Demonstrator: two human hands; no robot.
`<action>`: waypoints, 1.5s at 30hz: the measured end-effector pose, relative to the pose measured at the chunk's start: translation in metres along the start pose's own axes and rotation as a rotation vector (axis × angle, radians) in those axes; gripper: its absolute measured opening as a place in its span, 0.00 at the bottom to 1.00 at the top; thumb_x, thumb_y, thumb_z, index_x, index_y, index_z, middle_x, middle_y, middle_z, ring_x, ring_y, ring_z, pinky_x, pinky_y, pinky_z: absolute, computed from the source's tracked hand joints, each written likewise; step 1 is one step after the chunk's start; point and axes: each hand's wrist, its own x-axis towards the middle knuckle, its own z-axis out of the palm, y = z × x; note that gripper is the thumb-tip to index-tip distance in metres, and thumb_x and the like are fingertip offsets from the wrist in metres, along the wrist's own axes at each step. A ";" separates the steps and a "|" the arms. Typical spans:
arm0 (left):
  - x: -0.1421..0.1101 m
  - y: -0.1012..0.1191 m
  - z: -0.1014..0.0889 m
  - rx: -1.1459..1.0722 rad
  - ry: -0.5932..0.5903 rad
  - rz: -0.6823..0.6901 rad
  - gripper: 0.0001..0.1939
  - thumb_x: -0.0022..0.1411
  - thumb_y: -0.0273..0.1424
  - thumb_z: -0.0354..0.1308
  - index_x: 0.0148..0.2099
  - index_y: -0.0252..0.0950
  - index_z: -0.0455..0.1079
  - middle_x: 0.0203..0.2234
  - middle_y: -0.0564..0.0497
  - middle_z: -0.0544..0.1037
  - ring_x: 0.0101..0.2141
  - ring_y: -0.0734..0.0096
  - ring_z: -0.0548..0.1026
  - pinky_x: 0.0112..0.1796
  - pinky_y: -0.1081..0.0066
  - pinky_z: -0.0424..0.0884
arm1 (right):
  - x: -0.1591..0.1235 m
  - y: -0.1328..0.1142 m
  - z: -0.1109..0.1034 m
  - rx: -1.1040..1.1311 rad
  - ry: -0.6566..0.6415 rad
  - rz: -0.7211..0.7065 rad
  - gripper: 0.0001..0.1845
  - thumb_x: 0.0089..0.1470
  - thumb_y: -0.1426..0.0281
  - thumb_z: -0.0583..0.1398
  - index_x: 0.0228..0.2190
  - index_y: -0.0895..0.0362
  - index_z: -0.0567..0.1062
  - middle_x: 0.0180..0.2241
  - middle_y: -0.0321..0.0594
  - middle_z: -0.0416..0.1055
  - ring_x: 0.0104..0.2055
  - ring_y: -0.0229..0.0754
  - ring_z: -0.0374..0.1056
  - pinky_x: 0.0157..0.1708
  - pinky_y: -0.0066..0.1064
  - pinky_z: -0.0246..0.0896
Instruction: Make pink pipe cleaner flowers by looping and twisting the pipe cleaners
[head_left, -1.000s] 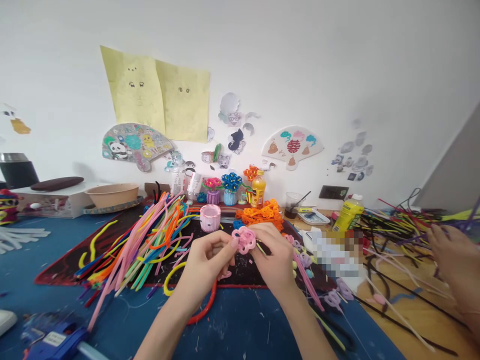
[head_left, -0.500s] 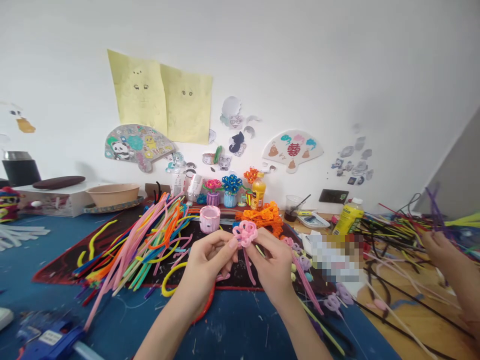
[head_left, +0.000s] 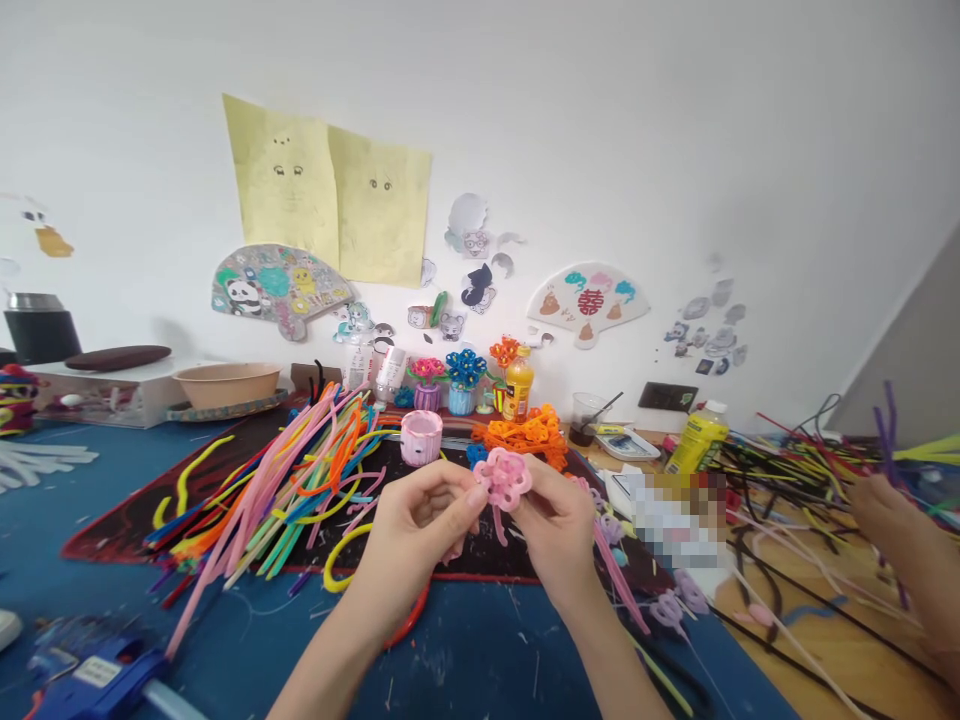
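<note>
Between my two hands is a pink pipe-cleaner flower point(head_left: 502, 478) with looped petals, held up over the dark mat. My left hand point(head_left: 424, 520) pinches its left edge between thumb and fingers. On the other side, my right hand point(head_left: 559, 515) grips it from the right and below, its fingertips partly hidden behind the petals. A short pink stem end hangs under the flower. Just beyond my left hand stands a small pink pot point(head_left: 421, 440). A bundle of colourful pipe cleaners point(head_left: 300, 480) lies to the left.
Orange pipe-cleaner flowers point(head_left: 525, 435) lie behind my hands. Further back are potted flowers point(head_left: 465, 385) and a juice bottle point(head_left: 517, 385). A blue glue gun point(head_left: 112, 675) rests at the lower left. Another person's hand point(head_left: 892, 520) is at the right, among loose pipe cleaners.
The pink flower has turned so its petals face me more, and it has shifted slightly right and down with my hands. The other person's hand moved slightly.
</note>
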 end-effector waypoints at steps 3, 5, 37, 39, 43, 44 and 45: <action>0.000 0.000 0.003 -0.042 0.010 -0.044 0.15 0.55 0.40 0.66 0.32 0.32 0.69 0.18 0.57 0.66 0.18 0.84 0.59 0.19 0.82 0.54 | 0.000 0.000 0.000 -0.022 0.005 -0.002 0.08 0.56 0.68 0.62 0.29 0.55 0.82 0.24 0.37 0.72 0.27 0.40 0.65 0.33 0.32 0.65; 0.000 0.000 0.004 -0.052 0.016 -0.049 0.15 0.55 0.39 0.65 0.32 0.32 0.69 0.17 0.58 0.65 0.18 0.84 0.57 0.18 0.82 0.52 | 0.000 0.001 0.000 -0.030 0.012 0.006 0.10 0.56 0.66 0.62 0.28 0.55 0.82 0.23 0.38 0.71 0.26 0.40 0.65 0.33 0.33 0.65; -0.006 -0.002 0.004 0.669 0.104 0.546 0.07 0.59 0.31 0.62 0.39 0.38 0.69 0.30 0.52 0.71 0.27 0.72 0.65 0.27 0.74 0.61 | 0.000 -0.016 0.004 0.171 -0.118 0.032 0.09 0.54 0.66 0.63 0.26 0.55 0.82 0.22 0.39 0.72 0.27 0.41 0.65 0.28 0.31 0.61; -0.005 -0.001 0.004 0.664 0.099 0.549 0.07 0.59 0.31 0.62 0.40 0.38 0.69 0.30 0.52 0.71 0.27 0.73 0.65 0.27 0.74 0.61 | 0.000 -0.016 0.004 0.181 -0.105 0.020 0.09 0.54 0.67 0.63 0.26 0.56 0.81 0.23 0.39 0.71 0.27 0.41 0.65 0.28 0.31 0.60; -0.003 0.001 0.001 0.632 0.051 0.529 0.11 0.57 0.33 0.65 0.42 0.39 0.71 0.33 0.51 0.71 0.27 0.73 0.65 0.26 0.75 0.61 | -0.002 -0.012 0.002 0.182 -0.092 0.101 0.11 0.54 0.66 0.63 0.24 0.57 0.79 0.22 0.37 0.69 0.26 0.39 0.63 0.27 0.29 0.60; -0.003 0.002 0.000 0.608 0.031 0.524 0.12 0.56 0.33 0.66 0.43 0.39 0.72 0.34 0.50 0.71 0.27 0.73 0.65 0.26 0.75 0.61 | -0.002 -0.011 0.001 0.170 -0.096 0.118 0.12 0.54 0.65 0.62 0.23 0.57 0.78 0.21 0.36 0.68 0.25 0.38 0.62 0.26 0.29 0.59; -0.002 0.002 -0.002 0.580 0.012 0.519 0.13 0.55 0.33 0.67 0.44 0.40 0.72 0.35 0.50 0.71 0.27 0.73 0.65 0.26 0.75 0.61 | -0.002 -0.008 0.000 0.160 -0.100 0.125 0.13 0.54 0.64 0.62 0.21 0.57 0.77 0.20 0.36 0.67 0.24 0.38 0.60 0.24 0.28 0.58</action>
